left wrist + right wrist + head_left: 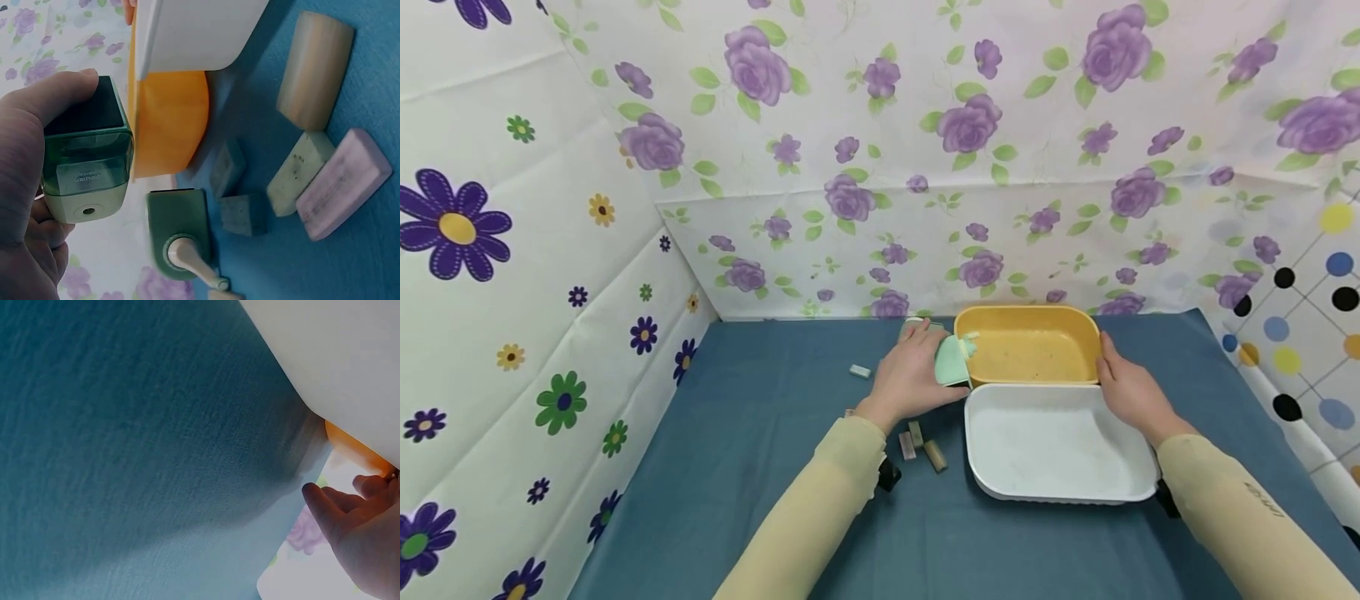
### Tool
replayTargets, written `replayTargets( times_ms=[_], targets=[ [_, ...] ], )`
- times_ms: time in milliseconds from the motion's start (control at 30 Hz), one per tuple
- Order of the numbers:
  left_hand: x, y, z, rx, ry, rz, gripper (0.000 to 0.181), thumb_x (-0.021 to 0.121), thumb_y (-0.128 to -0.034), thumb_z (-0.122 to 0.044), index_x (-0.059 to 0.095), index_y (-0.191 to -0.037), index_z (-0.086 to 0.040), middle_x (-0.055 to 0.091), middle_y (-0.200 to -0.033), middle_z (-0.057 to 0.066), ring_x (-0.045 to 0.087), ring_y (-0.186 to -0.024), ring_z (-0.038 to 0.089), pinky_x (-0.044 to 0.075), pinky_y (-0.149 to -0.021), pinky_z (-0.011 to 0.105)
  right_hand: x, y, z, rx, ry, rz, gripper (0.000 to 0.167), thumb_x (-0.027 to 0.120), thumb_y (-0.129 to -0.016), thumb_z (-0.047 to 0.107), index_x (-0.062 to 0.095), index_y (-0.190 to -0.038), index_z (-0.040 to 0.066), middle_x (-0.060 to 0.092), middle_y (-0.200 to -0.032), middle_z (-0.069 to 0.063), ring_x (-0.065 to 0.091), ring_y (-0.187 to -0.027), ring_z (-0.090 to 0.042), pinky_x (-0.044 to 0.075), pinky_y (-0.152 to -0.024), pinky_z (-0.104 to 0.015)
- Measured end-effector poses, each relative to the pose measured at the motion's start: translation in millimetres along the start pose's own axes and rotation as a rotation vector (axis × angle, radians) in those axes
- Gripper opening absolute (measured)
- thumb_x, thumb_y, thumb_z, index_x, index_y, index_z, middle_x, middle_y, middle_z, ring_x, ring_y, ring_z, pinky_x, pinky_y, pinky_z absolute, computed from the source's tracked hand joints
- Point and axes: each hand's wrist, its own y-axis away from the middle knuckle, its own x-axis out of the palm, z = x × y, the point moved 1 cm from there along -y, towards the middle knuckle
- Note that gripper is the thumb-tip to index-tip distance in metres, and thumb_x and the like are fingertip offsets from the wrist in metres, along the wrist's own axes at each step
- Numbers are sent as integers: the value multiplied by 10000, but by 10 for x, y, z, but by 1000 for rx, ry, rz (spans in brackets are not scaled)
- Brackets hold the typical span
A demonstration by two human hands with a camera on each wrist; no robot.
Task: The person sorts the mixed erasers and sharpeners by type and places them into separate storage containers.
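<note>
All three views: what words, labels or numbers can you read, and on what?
None can be read with certainty.
Right sleeve: dark print, too small.
Green sharpener in the left hand: faint marking, too blurred.
Pink block: faint imprint, too blurred.

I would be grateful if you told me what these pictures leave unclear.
Head view: crank sharpener, mostly hidden by the left hand.
Left wrist view: held sharpener, lettering too small and blurred to read.
Left wrist view: pink block, printing too faint to read.
Right wrist view: right hand, partly cut off by the right edge.
Right wrist view: yellow tray, mostly hidden by the white tray.
</note>
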Motion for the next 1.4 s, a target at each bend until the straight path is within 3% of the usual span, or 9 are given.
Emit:
replayTargets(
  times_ms=[333, 500, 800, 1033, 1400],
  targets=[
    [92, -82, -63, -37, 50, 9, 899, 850, -844, -626, 530, -1558, -182, 533, -1588, 16, 222, -1626, 204, 363, -1240, 477, -20, 25, -5, -2, 0, -14, 675, 159, -1187, 406, -95, -1687, 30, 142, -1695, -356, 264, -1490, -610, 288, -1165, -734],
    [117, -158, -128, -30, 58, 13, 930, 839, -859, -625, 497, -1594, -168, 507, -1614, 36, 215, -1628, 213, 255, -1290, 431, -67, 30, 8, -1, -10, -14, 674, 158, -1185, 416, -116, -1685, 56, 132, -1700, -348, 252, -1497, -608, 282, -1165, -738],
    [222, -328, -248, -43, 37, 18, 917, 794, -876, -676, 509, -1574, -152, 562, -1553, 55, 273, -1611, 232, 184, -1307, 376, -110, -4, 46, 4, -16, -22, 672, 145, -1181, 434, -116, -1689, 80, 117, -1712, -326, 240, -1508, -599, 271, -1173, -734],
    [269, -438, -394, -2, -1, 30, 866, 801, -882, -656, 538, -1536, -152, 573, -1525, 34, 282, -1607, 253, 129, -1310, 335, -51, -27, 21, 0, -7, -21, 673, 159, -1184, 423, -87, -1697, 65, 150, -1703, -333, 254, -1505, -596, 275, -1175, -730],
    [366, -609, -596, 23, -96, 32, 811, 829, -838, -586, 578, -1466, -139, 623, -1370, 15, 380, -1552, 260, 227, -1292, 337, 17, -13, -31, 10, 6, -29, 676, 161, -1183, 427, -76, -1699, 61, 172, -1695, -344, 273, -1494, -600, 281, -1171, -730]
  ],
)
